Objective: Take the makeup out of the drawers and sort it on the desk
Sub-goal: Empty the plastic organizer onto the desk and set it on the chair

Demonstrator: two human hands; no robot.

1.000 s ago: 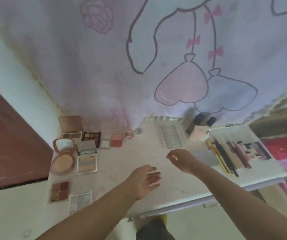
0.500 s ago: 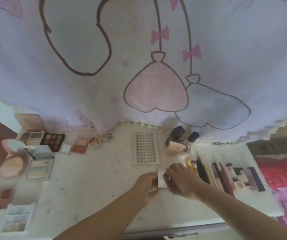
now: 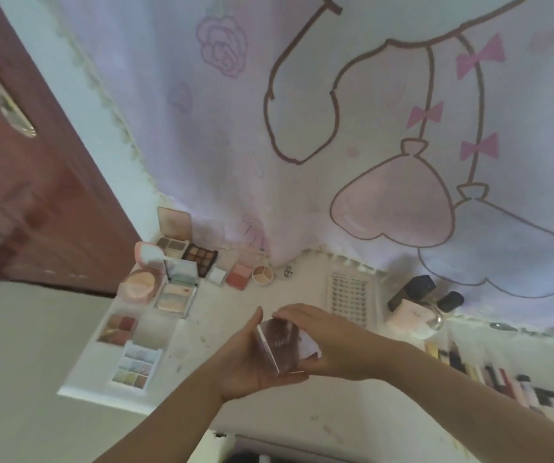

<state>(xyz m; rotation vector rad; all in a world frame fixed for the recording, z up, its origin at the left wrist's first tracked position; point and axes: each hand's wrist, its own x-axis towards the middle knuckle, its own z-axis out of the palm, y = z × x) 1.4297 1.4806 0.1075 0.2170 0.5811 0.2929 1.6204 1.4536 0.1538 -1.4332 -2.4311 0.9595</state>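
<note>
Above the middle of the white desk (image 3: 222, 332) both my hands hold a small square makeup compact (image 3: 284, 345) with a glossy brown-pink lid, tilted on edge. My left hand (image 3: 252, 359) cups it from below and the left. My right hand (image 3: 322, 342) grips it from above and the right, fingers curled over its top edge. Several open eyeshadow palettes (image 3: 133, 364) and powder compacts (image 3: 138, 285) lie along the desk's left side. A row of lipsticks and pencils (image 3: 502, 385) lies at the right.
A clear tray of false lashes (image 3: 350, 299) lies behind my hands. Dark bottles (image 3: 412, 292) and a pale jar (image 3: 416, 317) stand at the back right. A printed curtain (image 3: 335, 128) hangs behind the desk. A red-brown door (image 3: 28, 195) stands at the left.
My hands have lifted the compact off the desk and moved it left and nearer, tilting it. The camera has swung left, bringing the door into view.
</note>
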